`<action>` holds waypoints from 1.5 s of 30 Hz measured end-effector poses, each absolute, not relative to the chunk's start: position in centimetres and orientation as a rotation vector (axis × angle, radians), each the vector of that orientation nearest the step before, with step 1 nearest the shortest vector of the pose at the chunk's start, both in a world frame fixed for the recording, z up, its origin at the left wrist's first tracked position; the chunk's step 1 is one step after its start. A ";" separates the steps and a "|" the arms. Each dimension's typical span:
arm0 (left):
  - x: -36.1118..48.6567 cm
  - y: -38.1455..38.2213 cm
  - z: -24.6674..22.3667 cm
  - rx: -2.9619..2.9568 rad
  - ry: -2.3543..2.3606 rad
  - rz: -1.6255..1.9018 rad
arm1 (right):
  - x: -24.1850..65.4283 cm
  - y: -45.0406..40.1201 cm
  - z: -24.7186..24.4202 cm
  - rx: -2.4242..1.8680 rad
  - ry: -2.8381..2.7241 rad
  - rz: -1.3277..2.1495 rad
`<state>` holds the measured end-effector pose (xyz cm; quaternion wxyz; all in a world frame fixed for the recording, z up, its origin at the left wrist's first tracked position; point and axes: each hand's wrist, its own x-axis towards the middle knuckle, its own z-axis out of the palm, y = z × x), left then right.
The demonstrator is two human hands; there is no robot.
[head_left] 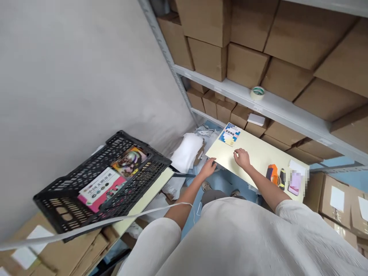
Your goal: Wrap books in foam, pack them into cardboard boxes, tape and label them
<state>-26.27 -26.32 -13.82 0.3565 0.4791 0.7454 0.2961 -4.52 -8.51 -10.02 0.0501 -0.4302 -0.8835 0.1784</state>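
Note:
My left hand (208,168) hovers by the near left edge of the pale yellow table (258,153), fingers loosely apart and nothing in them. Above the tabletop is my right hand (242,158), its fingers slightly bent and also holding nothing. A blue and white book (229,134) lies flat at the table's far left corner, beyond both hands and apart from them. To the right of my right hand stands an orange tape dispenser (272,174). Beside it are a black and yellow tool (282,179) and a purple phone-like item (295,182), partly blurred.
On the left, a black plastic crate (149,165) holding several books rests on another table. Shelves (241,94) full of cardboard boxes rise ahead, with a tape roll (257,93) on one ledge. White wrapping (186,151) fills the gap between tables. Cartons (330,195) stand at right.

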 end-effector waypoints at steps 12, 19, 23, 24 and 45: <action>-38.8 -30.4 -15.1 1.127 2.009 0.753 | -23.5 -11.2 -11.4 -1.011 -2.851 0.592; -42.7 -27.9 -16.8 1.050 2.045 0.730 | -30.8 -9.1 -14.3 -0.894 -2.939 0.700; -45.2 -24.5 -18.1 0.931 2.090 0.673 | -35.3 -6.1 -16.9 -0.850 -2.971 0.831; -45.9 -23.6 -18.6 0.895 2.106 0.672 | -36.5 -5.3 -17.7 -0.845 -2.985 0.858; -55.1 -15.3 -49.1 0.379 2.115 0.388 | -55.0 4.9 -51.3 -0.834 -3.685 0.797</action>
